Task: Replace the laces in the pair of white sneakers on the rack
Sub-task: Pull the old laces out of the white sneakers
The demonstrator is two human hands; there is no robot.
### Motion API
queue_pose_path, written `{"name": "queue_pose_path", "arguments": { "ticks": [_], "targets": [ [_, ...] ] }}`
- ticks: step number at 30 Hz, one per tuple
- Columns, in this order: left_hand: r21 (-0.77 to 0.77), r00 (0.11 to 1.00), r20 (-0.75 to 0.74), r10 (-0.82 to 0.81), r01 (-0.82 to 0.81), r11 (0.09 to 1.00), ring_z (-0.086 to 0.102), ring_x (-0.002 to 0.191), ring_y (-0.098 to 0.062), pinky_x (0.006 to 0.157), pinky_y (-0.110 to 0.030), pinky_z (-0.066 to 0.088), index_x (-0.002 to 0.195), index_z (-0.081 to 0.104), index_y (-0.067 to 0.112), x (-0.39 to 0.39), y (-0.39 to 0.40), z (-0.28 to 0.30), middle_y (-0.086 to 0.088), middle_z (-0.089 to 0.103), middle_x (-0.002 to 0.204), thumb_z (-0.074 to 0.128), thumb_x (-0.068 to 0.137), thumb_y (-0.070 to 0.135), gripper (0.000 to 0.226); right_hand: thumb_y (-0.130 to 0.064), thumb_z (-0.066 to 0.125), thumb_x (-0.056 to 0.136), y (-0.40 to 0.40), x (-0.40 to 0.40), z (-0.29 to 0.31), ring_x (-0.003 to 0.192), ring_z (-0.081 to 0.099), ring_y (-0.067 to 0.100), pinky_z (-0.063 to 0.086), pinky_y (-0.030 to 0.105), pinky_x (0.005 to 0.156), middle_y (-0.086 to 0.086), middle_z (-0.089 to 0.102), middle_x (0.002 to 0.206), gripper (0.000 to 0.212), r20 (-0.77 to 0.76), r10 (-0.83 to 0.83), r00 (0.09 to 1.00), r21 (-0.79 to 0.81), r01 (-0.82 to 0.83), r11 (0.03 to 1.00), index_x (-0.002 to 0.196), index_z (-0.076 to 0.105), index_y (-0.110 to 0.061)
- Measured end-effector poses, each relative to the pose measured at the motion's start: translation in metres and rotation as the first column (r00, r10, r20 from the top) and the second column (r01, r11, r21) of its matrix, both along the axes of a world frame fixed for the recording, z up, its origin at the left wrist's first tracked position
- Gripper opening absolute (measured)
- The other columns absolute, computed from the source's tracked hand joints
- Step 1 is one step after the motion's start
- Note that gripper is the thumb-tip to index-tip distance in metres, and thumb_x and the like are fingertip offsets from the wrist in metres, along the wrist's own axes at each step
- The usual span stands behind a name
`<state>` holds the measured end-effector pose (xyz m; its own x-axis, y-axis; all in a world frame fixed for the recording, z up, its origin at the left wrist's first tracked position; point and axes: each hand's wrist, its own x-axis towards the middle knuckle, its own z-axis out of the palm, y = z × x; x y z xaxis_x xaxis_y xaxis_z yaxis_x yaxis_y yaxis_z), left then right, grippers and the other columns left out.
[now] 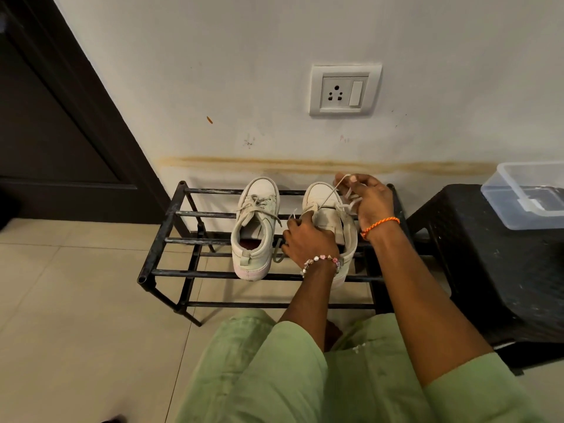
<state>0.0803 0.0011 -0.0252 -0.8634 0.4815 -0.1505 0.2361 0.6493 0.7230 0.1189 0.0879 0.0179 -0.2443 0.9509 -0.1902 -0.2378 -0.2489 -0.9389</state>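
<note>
Two white sneakers stand toes to the wall on the top bars of a black metal rack. The left sneaker is laced and tied. My left hand, with a bead bracelet, presses on the collar and tongue of the right sneaker. My right hand, with an orange thread at the wrist, pinches that sneaker's white lace and draws it taut up and to the right from the eyelets. Much of the right sneaker's heel is hidden by my left forearm.
A black plastic stool stands right of the rack, with a clear plastic box on it. The wall with a socket plate is close behind. A dark door is at the left. My knees in green cloth fill the foreground.
</note>
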Motion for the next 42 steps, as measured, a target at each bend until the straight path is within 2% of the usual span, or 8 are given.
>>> {"name": "queue_pose_path", "arguments": {
  "ticks": [3, 7, 11, 17, 23, 30, 38, 42],
  "targets": [
    [-0.013, 1.000, -0.003, -0.004, 0.004, 1.000, 0.044, 0.120, -0.028, 0.099, -0.043, 0.034, 0.127, 0.055, 0.028, -0.001, -0.001, 0.000, -0.007, 0.050, 0.128, 0.053, 0.087, 0.016, 0.043, -0.001, 0.055, 0.089, 0.002, -0.011, 0.003, 0.057, 0.059, 0.009, 0.046, 0.024, 0.062, 0.002, 0.065, 0.062, 0.018, 0.348, 0.041, 0.937, 0.188, -0.113, 0.976, 0.073, 0.060, -0.009],
    [-0.017, 1.000, 0.003, -0.011, 0.011, 1.000, 0.044, 0.120, -0.026, 0.097, -0.041, 0.034, 0.128, 0.054, 0.030, -0.001, -0.001, -0.001, -0.006, 0.050, 0.128, 0.056, 0.087, 0.021, 0.042, -0.019, 0.056, 0.088, 0.002, -0.017, -0.008, 0.092, 0.059, 0.022, 0.044, 0.029, 0.081, 0.007, 0.067, 0.098, 0.019, 0.898, -0.089, 0.432, 0.354, -0.586, 0.729, 0.094, 0.071, -0.009],
    [-0.010, 1.000, 0.007, -0.003, 0.003, 1.000, 0.045, 0.119, -0.027, 0.096, -0.042, 0.034, 0.127, 0.055, 0.030, -0.002, 0.000, -0.001, -0.007, 0.050, 0.128, 0.054, 0.089, 0.022, 0.038, -0.027, 0.048, 0.094, -0.004, -0.015, -0.017, 0.110, 0.050, 0.030, 0.032, 0.038, 0.094, 0.011, 0.060, 0.113, 0.028, 0.970, -0.236, 0.065, 0.192, -0.799, 0.570, 0.107, 0.070, -0.016],
    [-0.002, 1.000, 0.002, 0.012, -0.012, 1.000, 0.045, 0.119, -0.026, 0.096, -0.041, 0.035, 0.127, 0.056, 0.029, -0.001, 0.000, -0.001, -0.006, 0.051, 0.127, 0.050, 0.092, 0.027, 0.035, -0.023, 0.057, 0.088, -0.011, -0.006, -0.021, 0.114, 0.044, 0.027, 0.027, 0.039, 0.095, 0.006, 0.056, 0.113, 0.018, 0.960, -0.241, 0.144, 0.266, -0.744, 0.614, 0.102, 0.068, -0.018],
    [0.003, 1.000, 0.010, -0.004, 0.004, 1.000, 0.046, 0.118, -0.028, 0.094, -0.041, 0.040, 0.129, 0.054, 0.028, -0.002, 0.001, -0.001, -0.007, 0.051, 0.128, 0.056, 0.086, 0.016, 0.045, -0.007, 0.063, 0.081, -0.026, 0.006, -0.029, 0.103, 0.050, 0.024, 0.035, 0.036, 0.093, 0.000, 0.050, 0.099, 0.010, 0.762, -0.177, 0.623, 0.467, -0.340, 0.816, 0.079, 0.060, -0.017],
    [0.016, 1.000, -0.013, -0.003, 0.003, 1.000, 0.048, 0.113, -0.029, 0.088, -0.040, 0.045, 0.128, 0.056, 0.026, 0.000, -0.001, 0.000, -0.009, 0.052, 0.124, 0.053, 0.086, 0.013, 0.044, 0.001, 0.047, 0.089, -0.007, -0.010, -0.014, 0.071, 0.054, 0.014, 0.044, 0.031, 0.068, 0.000, 0.066, 0.080, 0.024, 0.253, -0.072, 0.965, 0.061, 0.058, 0.996, 0.073, 0.051, -0.017],
    [0.035, 1.000, 0.015, 0.008, -0.009, 0.999, 0.047, 0.113, -0.028, 0.089, -0.041, 0.045, 0.126, 0.058, 0.026, 0.000, -0.001, 0.001, -0.009, 0.052, 0.124, 0.055, 0.088, 0.020, 0.039, -0.018, 0.058, 0.087, 0.001, -0.015, -0.006, 0.103, 0.060, 0.031, 0.049, 0.034, 0.085, 0.013, 0.065, 0.115, 0.022, 0.970, 0.010, 0.242, 0.158, -0.665, 0.730, 0.104, 0.069, -0.011],
    [0.037, 1.000, 0.006, 0.017, -0.018, 0.999, 0.048, 0.112, -0.028, 0.088, -0.040, 0.046, 0.125, 0.058, 0.026, 0.001, 0.000, 0.000, -0.009, 0.053, 0.122, 0.054, 0.088, 0.022, 0.037, -0.026, 0.060, 0.089, -0.007, -0.004, -0.012, 0.104, 0.060, 0.030, 0.048, 0.036, 0.084, 0.012, 0.066, 0.114, 0.023, 0.977, -0.088, 0.195, 0.201, -0.702, 0.683, 0.106, 0.070, -0.014]
  ]
}}
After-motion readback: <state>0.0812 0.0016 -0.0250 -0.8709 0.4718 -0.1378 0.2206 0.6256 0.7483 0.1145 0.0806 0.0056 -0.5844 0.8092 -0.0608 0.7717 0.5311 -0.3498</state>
